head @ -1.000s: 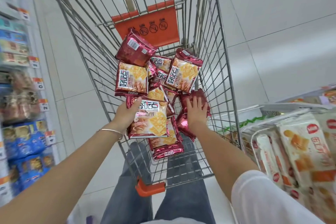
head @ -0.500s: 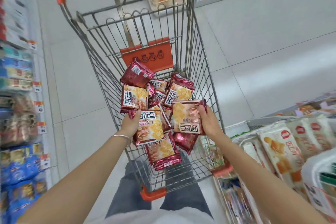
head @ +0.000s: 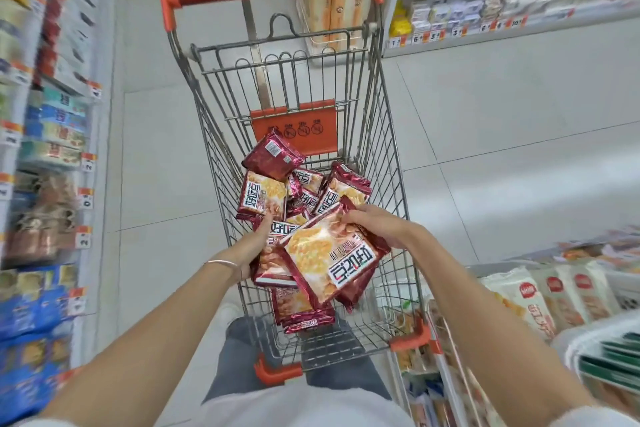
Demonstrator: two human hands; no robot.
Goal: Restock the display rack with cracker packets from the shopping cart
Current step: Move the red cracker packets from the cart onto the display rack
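A wire shopping cart (head: 382, 135) with a red handle stands before me, holding several dark red cracker packets (head: 273, 156). My right hand (head: 375, 224) grips the top edge of one cracker packet (head: 329, 260), lifted and tilted over the cart's near end. Beneath it, my left hand (head: 254, 243) holds another packet (head: 273, 265) by its left side; that packet is partly hidden by the upper one. The display rack (head: 485, 269) with pale packets stands at the lower right.
Shelves with blue and brown snack bags (head: 41, 308) line the left side. A far shelf (head: 485, 35) with price tags runs along the upper right. White tiled floor (head: 502, 107) lies on both sides of the cart. My legs stand at the cart's near end.
Both hands have lifted their packets up from the pile. The right packet has swung over the left one. The view has tilted up, showing the cart handle and far shelves.
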